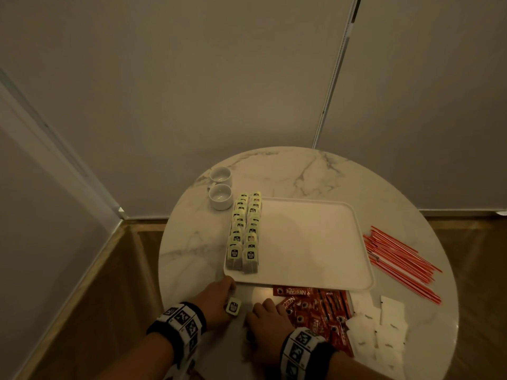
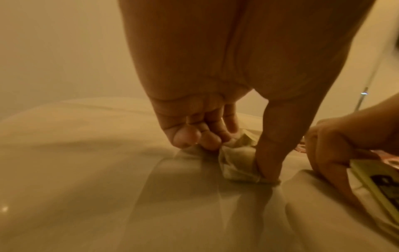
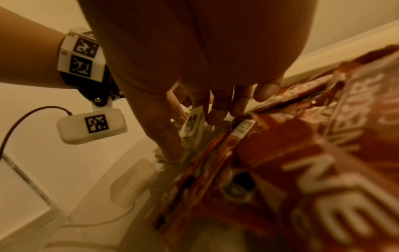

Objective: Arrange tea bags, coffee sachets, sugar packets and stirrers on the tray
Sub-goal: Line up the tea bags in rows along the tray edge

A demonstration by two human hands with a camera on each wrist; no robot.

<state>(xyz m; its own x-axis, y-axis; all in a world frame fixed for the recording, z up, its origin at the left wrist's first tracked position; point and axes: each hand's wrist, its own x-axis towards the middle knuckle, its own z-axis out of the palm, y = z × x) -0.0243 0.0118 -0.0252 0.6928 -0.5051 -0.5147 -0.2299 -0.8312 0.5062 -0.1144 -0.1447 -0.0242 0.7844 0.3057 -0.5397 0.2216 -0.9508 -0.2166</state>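
Two rows of green-tagged tea bags (image 1: 244, 231) stand along the left side of the white tray (image 1: 315, 242). My left hand (image 1: 219, 297) is at the tray's front-left corner. In the left wrist view its thumb and fingers pinch a crumpled tea bag (image 2: 235, 168) against the table. Beside it lies a green tag (image 1: 233, 307). My right hand (image 1: 264, 315) is next to the red coffee sachets (image 1: 315, 305). Its thumb and fingers pinch a tea bag by its tag (image 3: 192, 122). White sugar packets (image 1: 375, 330) lie front right, red stirrers (image 1: 400, 259) right of the tray.
Two white cups (image 1: 220, 187) stand at the back left of the round marble table (image 1: 301, 171). Most of the tray's surface is bare. The table stands in a corner, with walls behind and to the left, and its front edge is near my wrists.
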